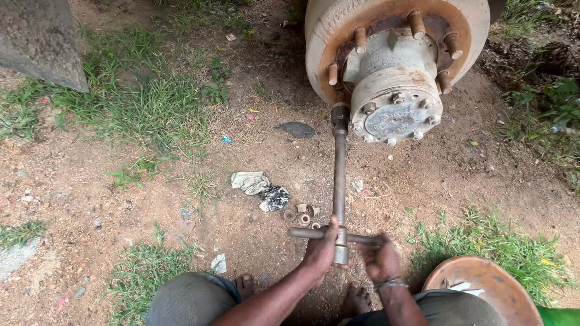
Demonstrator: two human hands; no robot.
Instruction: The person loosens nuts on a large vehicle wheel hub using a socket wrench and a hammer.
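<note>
Wrench (339, 181), stiff heavy steel, socketed on hub (386, 66) stud at 12 o'clock; left hand (320, 247) and right hand (379, 258) clenched on crossbar (302, 233) ends.

Place: an open-air roadside repair spot for heavy vehicles.
Ground: bare dirt (90, 193) with grass patches (145, 108), seen at left.
Evidence: a rusty wheel hub (393, 66), upper right; loose nuts (302, 216) laid at centre.

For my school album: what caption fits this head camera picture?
Two hands, left hand and right hand, grip a T-handle wrench set on a rusty wheel hub.
</note>
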